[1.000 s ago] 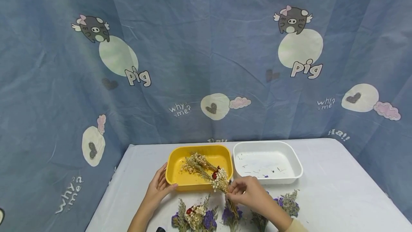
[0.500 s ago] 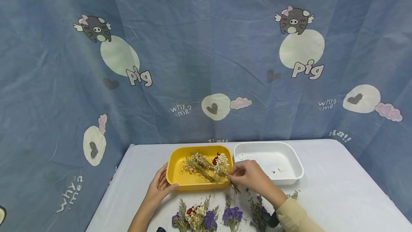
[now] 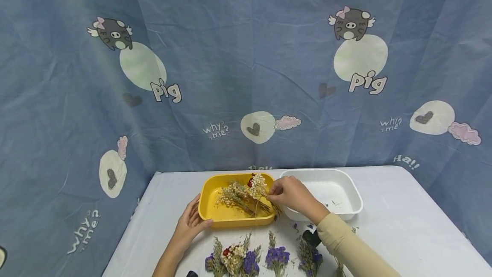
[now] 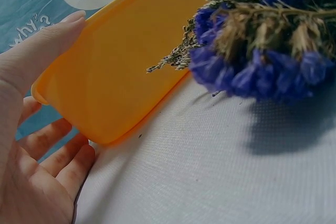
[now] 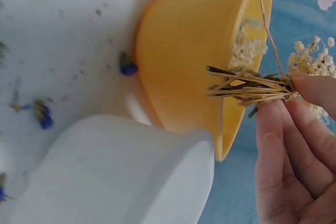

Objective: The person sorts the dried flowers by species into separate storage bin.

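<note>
My right hand (image 3: 292,195) pinches a small dried flower bouquet (image 3: 258,186) by its twine-tied stems, over the right side of the yellow tray (image 3: 238,223). In the right wrist view, the cut stems (image 5: 247,87) point away from the fingertips and a loose end of twine (image 5: 268,30) rises from the tie. The bouquet has cream blossoms and a dark red flower. Other dried bunches (image 3: 232,193) lie inside the tray. My left hand (image 3: 189,221) holds the tray's near left corner, its thumb (image 4: 68,27) along the rim and the fingers against the end wall.
A white tray (image 3: 342,216) with small plant scraps stands right of the yellow one. Along the near edge lie a mixed bouquet (image 3: 233,260), a purple bunch (image 3: 277,257) and further dried stems (image 3: 307,253). Loose petals (image 5: 44,115) dot the white tablecloth.
The right hand has moved away from me with the bouquet, from in front of the yellow tray to over its right side. The left hand stays at the corner.
</note>
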Demonstrator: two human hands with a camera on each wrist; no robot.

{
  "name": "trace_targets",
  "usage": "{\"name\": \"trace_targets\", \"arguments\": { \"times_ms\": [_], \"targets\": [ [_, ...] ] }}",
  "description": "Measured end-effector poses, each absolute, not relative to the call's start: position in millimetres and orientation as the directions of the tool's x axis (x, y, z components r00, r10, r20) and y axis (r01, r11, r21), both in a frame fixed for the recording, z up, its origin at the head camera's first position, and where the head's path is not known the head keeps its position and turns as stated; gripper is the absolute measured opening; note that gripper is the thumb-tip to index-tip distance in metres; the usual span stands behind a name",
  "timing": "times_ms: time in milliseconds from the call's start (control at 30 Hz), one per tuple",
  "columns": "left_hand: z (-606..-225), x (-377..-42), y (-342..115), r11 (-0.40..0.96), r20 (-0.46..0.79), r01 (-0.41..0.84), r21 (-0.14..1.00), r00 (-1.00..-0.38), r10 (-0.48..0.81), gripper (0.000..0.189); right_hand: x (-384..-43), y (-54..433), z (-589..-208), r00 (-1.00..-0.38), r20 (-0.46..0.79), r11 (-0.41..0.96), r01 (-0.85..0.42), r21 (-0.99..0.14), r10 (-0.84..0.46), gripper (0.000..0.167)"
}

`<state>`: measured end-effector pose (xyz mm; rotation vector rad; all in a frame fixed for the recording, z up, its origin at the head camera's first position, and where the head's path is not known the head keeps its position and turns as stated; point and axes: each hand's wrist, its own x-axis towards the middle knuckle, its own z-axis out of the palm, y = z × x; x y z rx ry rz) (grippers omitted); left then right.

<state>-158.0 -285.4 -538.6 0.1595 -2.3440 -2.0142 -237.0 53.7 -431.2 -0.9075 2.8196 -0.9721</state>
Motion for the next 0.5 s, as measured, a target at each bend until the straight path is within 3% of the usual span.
{"name": "trace_targets", "arguments": {
  "times_ms": [500],
  "targets": [
    [-543,-156,-288,0.160,0.020,0.004,0.987,-0.995,-0.100,0.090,-270,22,-419,-0.824,0.090,0.710,-0.532,-0.462,-0.560,0.015]
  ]
}}
